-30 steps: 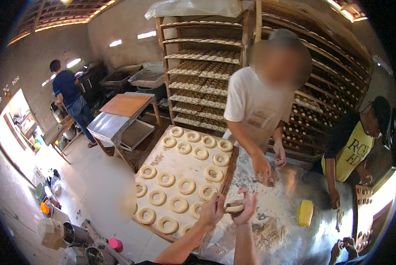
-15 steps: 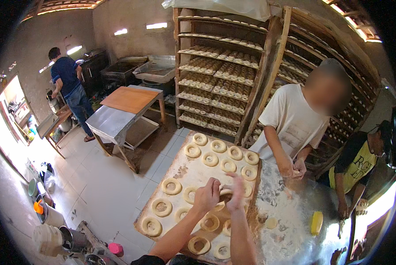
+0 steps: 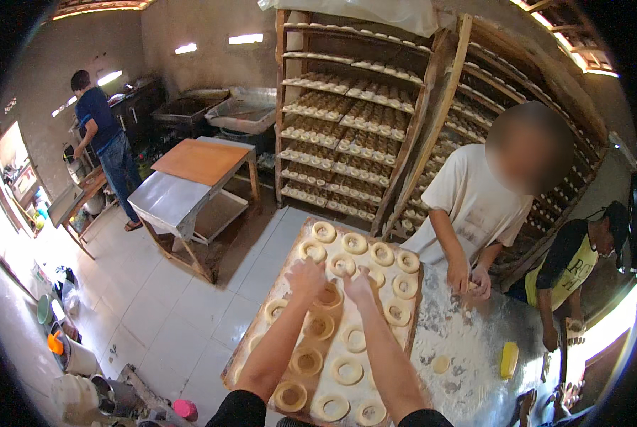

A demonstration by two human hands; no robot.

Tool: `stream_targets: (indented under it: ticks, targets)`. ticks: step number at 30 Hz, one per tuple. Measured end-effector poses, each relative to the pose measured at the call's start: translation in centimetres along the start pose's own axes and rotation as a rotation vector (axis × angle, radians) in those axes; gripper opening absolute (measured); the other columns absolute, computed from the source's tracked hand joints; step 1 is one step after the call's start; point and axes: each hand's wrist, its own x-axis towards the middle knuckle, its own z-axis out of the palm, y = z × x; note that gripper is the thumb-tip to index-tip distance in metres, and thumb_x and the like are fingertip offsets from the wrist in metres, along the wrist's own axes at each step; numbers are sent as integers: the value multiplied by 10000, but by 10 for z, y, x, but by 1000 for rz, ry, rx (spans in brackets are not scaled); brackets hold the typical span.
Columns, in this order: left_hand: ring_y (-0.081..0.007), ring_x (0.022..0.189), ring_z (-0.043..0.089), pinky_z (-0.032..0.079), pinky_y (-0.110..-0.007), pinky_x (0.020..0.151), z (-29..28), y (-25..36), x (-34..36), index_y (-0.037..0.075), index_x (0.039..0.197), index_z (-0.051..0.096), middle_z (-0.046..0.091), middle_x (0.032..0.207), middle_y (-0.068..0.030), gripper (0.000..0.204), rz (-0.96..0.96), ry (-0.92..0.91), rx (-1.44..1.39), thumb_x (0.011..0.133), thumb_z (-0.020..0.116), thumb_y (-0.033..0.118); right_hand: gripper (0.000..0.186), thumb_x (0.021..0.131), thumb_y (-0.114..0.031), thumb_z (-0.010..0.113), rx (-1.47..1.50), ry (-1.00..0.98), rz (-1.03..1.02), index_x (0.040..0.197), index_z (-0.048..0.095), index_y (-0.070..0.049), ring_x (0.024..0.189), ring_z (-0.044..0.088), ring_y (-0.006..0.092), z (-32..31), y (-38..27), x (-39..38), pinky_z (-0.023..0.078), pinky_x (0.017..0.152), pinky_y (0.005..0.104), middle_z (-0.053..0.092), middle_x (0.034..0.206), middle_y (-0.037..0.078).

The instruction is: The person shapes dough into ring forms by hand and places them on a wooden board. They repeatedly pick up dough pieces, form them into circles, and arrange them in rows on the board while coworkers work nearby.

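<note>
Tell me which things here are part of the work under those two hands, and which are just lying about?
In the work: left hand, right hand, dough ring, wooden board.

Lying about: yellow object, pink cup, side table, tray racks.

a floured metal table (image 3: 475,341) carries a wooden board (image 3: 290,285) of ring-shaped dough pieces (image 3: 347,370).

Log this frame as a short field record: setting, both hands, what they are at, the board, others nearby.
Setting: bakery room with wooden racks of dough pieces
Left hand: over a dough ring, seems to touch it; grip unclear
Right hand: beside the left, over the same board; grip unclear
Board: wooden, rows of ring-shaped dough
Table: floured metal top, yellow object on it
Others: person in white shirt working dough opposite; two more farther off
</note>
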Motion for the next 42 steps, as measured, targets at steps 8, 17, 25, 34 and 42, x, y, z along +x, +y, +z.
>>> stream_targets:
  ticks: [8, 17, 25, 34, 42]
  targets:
    - [-432, 1187, 522, 429, -629, 951, 3, -26, -17, 101, 1440, 407, 527, 1258, -237, 766, 170, -106, 218, 800, 738, 361, 977, 797, -571, 715, -559, -58, -48, 1520, 218, -143, 1375, 427, 382, 1, -22, -41, 363, 1103, 524, 409, 1492, 259]
    - [-413, 1152, 532, 443, -538, 951, 10, -18, -67, 76, 1357, 484, 564, 1217, -225, 581, 270, 216, 34, 827, 695, 186, 643, 884, -418, 669, -101, 275, -251, 1378, 461, -63, 1165, 581, 432, -145, 118, -127, 475, 982, 488, 583, 1304, 241]
    - [-317, 798, 657, 507, -390, 705, 102, 123, -249, 1, 1133, 608, 666, 871, -173, 265, 463, -43, -538, 871, 605, 44, 381, 830, -342, 691, -540, 33, 30, 1099, 632, -79, 1034, 616, 401, -271, 276, -188, 479, 917, 503, 665, 988, 214]
    - [-392, 860, 692, 529, -473, 761, 189, 171, -329, 68, 1209, 578, 709, 872, -208, 320, 273, -338, -262, 904, 607, 159, 522, 851, -398, 703, -492, -6, -150, 1215, 523, -70, 1133, 593, 415, -257, 297, -166, 494, 916, 479, 605, 1201, 230]
    - [-330, 840, 718, 546, -423, 726, 190, 171, -351, -23, 1165, 593, 720, 883, -211, 342, 46, -330, -283, 1000, 567, 276, 535, 804, -360, 785, 59, -239, -295, 1139, 544, -18, 962, 620, 322, -256, 298, -172, 494, 862, 433, 630, 1032, 168]
